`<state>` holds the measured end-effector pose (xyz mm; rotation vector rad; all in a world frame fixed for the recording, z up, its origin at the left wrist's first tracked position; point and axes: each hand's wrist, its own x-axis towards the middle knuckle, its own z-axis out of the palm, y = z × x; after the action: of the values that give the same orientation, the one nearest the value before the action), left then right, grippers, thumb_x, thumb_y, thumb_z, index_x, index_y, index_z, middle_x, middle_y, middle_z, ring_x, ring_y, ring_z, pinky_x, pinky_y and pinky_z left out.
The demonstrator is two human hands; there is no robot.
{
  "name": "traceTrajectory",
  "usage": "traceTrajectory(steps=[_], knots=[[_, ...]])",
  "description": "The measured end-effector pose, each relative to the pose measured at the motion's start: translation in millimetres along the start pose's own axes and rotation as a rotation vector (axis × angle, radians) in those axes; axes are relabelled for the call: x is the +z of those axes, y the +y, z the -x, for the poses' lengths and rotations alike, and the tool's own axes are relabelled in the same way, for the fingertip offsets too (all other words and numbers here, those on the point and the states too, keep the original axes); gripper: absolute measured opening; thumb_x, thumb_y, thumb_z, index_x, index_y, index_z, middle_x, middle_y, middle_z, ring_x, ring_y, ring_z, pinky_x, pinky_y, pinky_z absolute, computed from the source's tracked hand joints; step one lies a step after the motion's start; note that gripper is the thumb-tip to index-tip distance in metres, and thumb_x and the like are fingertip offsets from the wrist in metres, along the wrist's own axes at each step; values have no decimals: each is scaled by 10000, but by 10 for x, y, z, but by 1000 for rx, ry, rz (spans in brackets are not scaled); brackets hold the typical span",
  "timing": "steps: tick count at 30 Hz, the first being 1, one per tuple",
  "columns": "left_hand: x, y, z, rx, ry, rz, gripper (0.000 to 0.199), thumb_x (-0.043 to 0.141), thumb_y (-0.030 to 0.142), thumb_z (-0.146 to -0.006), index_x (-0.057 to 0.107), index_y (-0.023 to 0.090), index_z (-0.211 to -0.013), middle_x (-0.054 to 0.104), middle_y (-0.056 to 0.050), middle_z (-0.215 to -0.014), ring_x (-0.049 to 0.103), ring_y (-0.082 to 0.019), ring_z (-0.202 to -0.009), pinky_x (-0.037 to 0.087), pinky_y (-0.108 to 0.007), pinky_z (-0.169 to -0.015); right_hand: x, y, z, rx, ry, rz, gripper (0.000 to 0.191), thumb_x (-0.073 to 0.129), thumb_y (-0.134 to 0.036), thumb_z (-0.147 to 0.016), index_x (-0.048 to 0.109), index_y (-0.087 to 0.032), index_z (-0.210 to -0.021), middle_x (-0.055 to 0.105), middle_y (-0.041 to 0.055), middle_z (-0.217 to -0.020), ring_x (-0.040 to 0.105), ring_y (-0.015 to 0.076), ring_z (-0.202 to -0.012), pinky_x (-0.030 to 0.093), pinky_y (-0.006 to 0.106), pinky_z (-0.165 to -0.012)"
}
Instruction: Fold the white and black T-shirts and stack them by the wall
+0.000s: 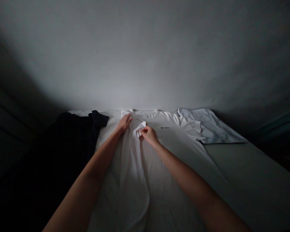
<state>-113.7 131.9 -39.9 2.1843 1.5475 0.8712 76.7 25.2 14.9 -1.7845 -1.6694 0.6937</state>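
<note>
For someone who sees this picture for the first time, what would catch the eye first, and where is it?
Probably the white T-shirt spread across the middle, where the right hand pinches a bunched bit of it and the left hand rests near its far left corner. The dark garment at left would perhaps come next, contrasting strongly with the white.

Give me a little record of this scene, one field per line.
Main item: white shirt, spread out, its left side folded inward
Marking: small dark print, too small to read
Left hand: rests on the shirt near its far edge
Right hand: pinches a bunched bit of the shirt
To the left: dark garment
To the right: light garment with a dark edge
Behind: wall
Lighting: dim
</note>
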Motion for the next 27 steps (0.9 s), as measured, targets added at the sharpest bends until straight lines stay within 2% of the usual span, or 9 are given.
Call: traceTrajectory(steps=[3,7,11,15,18,20,22,24,27], knots=[[1,-28,-20,-20,57,188,550,340,435,-1002,483,119,-1429,478,-139,-1516,403,-253,-1427,276,-411,-1211,68,18,-45,138,43,-211,169,640,-340,-864,598,-193,-936,714,60,-964,681,150,-680,523,239,-586],[8,-56,-26,-65,140,401,544,333,453,-997,523,125,-1387,527,-131,-1474,445,-261,-1397,315,-392,-1193,164,0,-145,234,64,-376,394,749,-399,-759,501,-218,-1007,692,56,-947,660,157,-601,520,255,-502],[17,-84,-35,-74,185,476,537,333,463,-995,554,124,-1349,563,-131,-1433,469,-258,-1377,325,-388,-1188,242,32,-248,95,160,-270,441,800,-300,-639,443,-252,-895,659,-2,-843,676,188,-733,533,281,-659],[10,-94,-39,-72,161,438,531,327,461,-997,552,141,-1355,567,-116,-1434,470,-258,-1376,332,-394,-1184,201,114,-254,-14,252,-186,342,690,-197,-666,428,-254,-878,624,-26,-773,670,213,-791,507,303,-739],[4,-77,-22,-39,98,286,534,292,422,-1007,512,133,-1399,526,-126,-1477,450,-238,-1394,320,-377,-1189,100,157,-172,-26,210,-114,294,597,-143,-722,454,-236,-962,634,-17,-798,667,201,-737,494,285,-681],[11,-48,3,7,43,84,526,294,395,-1009,490,137,-1423,493,-130,-1506,410,-228,-1425,286,-375,-1204,33,157,-95,7,124,-35,301,556,-120,-772,465,-225,-1039,663,-1,-853,669,184,-695,484,268,-638],[28,-4,34,39,-1,-117,525,330,385,-1000,484,128,-1432,456,-143,-1532,358,-245,-1458,249,-402,-1219,-22,133,-25,50,31,89,306,573,-133,-811,479,-215,-1091,695,34,-928,690,185,-738,480,259,-645],[47,51,64,36,-24,-261,539,371,385,-987,484,112,-1438,412,-162,-1557,317,-283,-1476,237,-449,-1221,-75,92,6,79,-21,227,321,651,-216,-825,505,-204,-1110,715,81,-1011,707,216,-876,486,265,-701],[55,140,102,18,-58,-433,566,373,388,-984,461,104,-1466,349,-167,-1587,275,-319,-1490,252,-494,-1206,-180,30,-81,116,8,339,418,673,-444,-854,540,-176,-1147,705,160,-1128,680,278,-1050,496,304,-781]])
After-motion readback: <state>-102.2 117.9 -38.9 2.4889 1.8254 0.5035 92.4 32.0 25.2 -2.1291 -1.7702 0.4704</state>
